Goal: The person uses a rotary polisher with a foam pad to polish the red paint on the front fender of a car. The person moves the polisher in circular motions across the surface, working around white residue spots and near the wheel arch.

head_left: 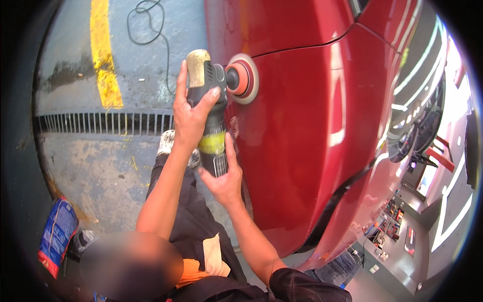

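Observation:
A dark power polisher [215,120] with a yellow-green band is held upright in the picture, beside a red car [292,126]. Its round pad [248,78], orange inside a pale rim, faces the car's side panel and appears to touch it. My left hand [190,120] wraps the body below the worn, pale-covered head, thumb across the front. Lower down, my right hand [225,183] grips the rear end, thumb and forefinger on either side. The palm side of both grips is partly hidden.
A black cord [167,55] curls over the floor beyond the polisher. A floor drain grate [100,124] and a yellow line [104,60] lie to the left. A blue bag [59,229] sits at lower left. Tools [391,221] stand at the far right.

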`<state>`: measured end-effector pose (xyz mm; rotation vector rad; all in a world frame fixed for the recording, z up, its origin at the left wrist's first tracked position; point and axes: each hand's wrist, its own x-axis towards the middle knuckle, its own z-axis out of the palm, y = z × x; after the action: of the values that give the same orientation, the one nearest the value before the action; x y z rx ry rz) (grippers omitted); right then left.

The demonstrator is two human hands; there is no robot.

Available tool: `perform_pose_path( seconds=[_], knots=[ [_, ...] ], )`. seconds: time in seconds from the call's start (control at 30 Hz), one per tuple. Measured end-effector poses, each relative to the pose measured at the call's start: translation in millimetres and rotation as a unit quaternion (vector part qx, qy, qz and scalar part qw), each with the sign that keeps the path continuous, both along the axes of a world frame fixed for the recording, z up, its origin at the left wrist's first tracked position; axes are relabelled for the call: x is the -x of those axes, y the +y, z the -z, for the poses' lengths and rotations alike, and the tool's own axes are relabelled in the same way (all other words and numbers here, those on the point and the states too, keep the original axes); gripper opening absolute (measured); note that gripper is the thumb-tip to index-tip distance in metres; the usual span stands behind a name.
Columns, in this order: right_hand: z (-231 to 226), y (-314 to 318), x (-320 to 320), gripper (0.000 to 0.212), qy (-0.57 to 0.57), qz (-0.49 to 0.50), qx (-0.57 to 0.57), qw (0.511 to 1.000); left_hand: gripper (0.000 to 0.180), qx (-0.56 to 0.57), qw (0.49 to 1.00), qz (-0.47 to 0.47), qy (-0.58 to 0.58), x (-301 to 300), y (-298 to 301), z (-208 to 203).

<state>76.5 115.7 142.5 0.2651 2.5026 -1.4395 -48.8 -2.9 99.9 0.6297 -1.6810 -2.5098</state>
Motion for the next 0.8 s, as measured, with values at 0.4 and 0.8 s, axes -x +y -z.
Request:
perform_pose_path(
  seconds=[0.4, 0.8],
  knots=[
    [-58.6, 21.4, -1.6, 0.113, 0.104, 0.045, 0.107, 0.988, 0.104, 0.038, 0.993, 0.016, 0.114, 12.7, 23.7, -115.9],
    [13.7, 15.6, 13.8, 0.106, 0.02, 0.004, 0.014, 1.0, 0.096, -0.014, 0.999, -0.031, 0.019, 9.5, 9.4, -4.7]
  ],
)
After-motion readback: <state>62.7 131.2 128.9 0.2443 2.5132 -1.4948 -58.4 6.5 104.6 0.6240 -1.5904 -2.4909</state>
